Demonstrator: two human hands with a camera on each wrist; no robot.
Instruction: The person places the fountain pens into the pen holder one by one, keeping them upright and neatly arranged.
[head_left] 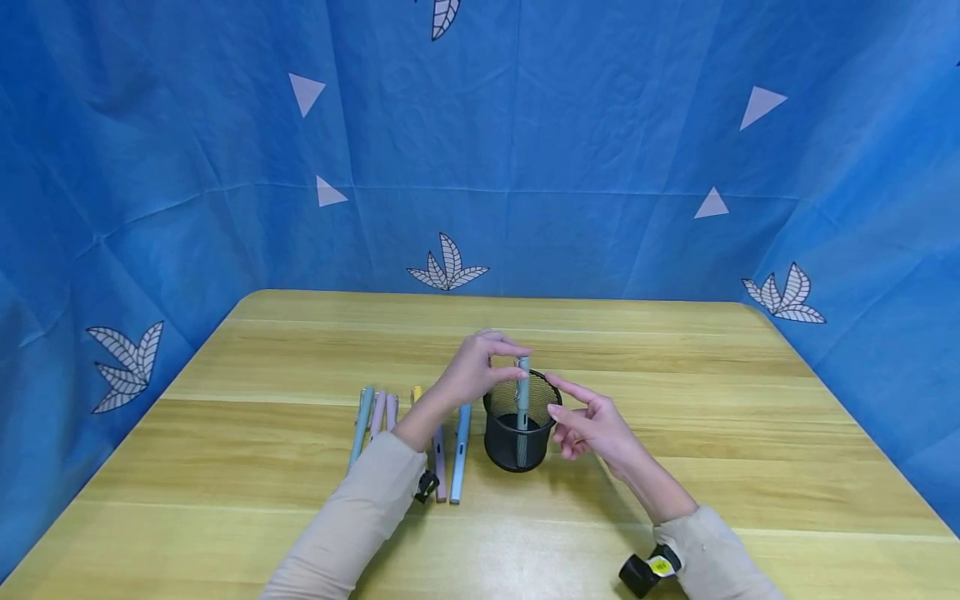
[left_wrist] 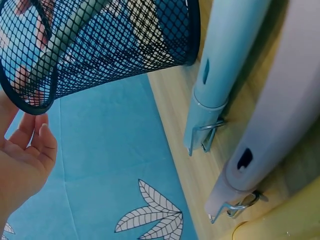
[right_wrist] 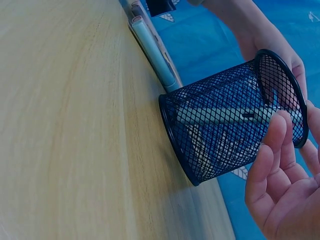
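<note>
A black mesh pen holder [head_left: 498,450] stands upright on the table, with a pale green pen [head_left: 522,392] standing inside it. My left hand [head_left: 480,367] pinches the top of this pen between thumb and fingers, above the rim. At the holder's right side, my right hand [head_left: 596,425] holds the rim lightly with thumb and index finger, the other fingers curled in. Through the mesh in the right wrist view, the pen [right_wrist: 220,115] reaches down toward the base. Just left of the holder lies a light blue pen [head_left: 461,450].
More pens lie in a row under my left forearm: a green pen [head_left: 362,425], lilac ones and a yellow pen [head_left: 417,392], partly hidden by the sleeve. The wooden table [head_left: 675,350] ends at a blue patterned curtain [head_left: 570,125]. Black cameras [head_left: 648,571] sit at both wrists.
</note>
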